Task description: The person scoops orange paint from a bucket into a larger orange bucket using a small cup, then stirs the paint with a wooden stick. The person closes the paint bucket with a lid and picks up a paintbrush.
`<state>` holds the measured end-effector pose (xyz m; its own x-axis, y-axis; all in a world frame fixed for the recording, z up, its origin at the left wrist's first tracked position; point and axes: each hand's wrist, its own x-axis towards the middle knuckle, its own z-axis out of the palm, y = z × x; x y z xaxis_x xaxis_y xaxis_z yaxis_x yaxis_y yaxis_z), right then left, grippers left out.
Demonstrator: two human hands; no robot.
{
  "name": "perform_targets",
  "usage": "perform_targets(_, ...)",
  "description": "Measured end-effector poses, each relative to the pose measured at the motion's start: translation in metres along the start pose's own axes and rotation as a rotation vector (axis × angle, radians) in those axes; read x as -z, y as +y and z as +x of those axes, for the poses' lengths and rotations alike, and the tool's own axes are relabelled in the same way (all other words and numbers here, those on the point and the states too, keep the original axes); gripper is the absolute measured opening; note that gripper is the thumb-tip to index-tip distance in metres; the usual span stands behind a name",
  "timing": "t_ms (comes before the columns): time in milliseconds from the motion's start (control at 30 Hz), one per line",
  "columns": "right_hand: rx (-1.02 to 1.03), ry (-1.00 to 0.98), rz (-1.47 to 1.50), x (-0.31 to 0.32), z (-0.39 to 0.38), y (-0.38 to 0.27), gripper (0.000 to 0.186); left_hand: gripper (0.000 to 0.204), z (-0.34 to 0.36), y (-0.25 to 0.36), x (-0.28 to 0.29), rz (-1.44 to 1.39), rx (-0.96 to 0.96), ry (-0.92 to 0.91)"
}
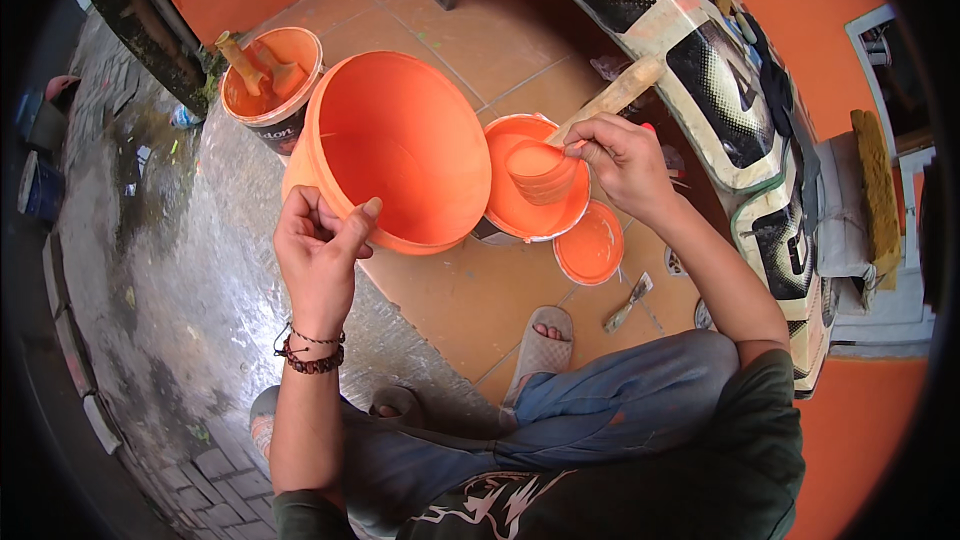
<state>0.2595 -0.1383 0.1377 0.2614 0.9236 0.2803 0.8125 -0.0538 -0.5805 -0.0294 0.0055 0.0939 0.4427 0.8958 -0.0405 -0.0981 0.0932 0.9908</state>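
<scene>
My left hand [322, 240] grips the near rim of a large orange bucket [380, 110]. The bucket is tilted so its paint-coated inside faces me, with a little orange paint at the bottom. Between the fingers of my right hand [632, 165] is the edge of a small orange paint-covered cup [540, 180]. The cup is tilted over an open paint can [495, 202] of orange paint. A wooden stick [620, 90] slants up from the can, passing behind my right hand; its lower end is hidden.
Another paint can [232, 105] with brushes in it stands left behind the bucket. An orange-smeared lid [590, 245] and a paintbrush [628, 302] lie on the tiles by my foot. A patterned bench [710, 60] curves along the right. Rough wet concrete [200, 270] borders the tiles.
</scene>
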Motion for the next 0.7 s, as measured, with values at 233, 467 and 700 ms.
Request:
perform_targets(233, 0.251, -0.084, -0.219, -0.007, 0.022, -0.01, 0.013, 0.024, -0.002, 0.002, -0.003, 0.0, -0.009, -0.007)
perform_targets(467, 0.484, -0.258, -0.339, -0.019, 0.058, -0.022, 0.016, 0.029, -0.004, 0.003, -0.007, 0.004, -0.035, 0.006)
perform_targets(700, 0.545, -0.453, -0.552, -0.026, 0.082, -0.046, 0.003, 0.032, -0.006, -0.001, -0.007, -0.011, -0.045, 0.013)
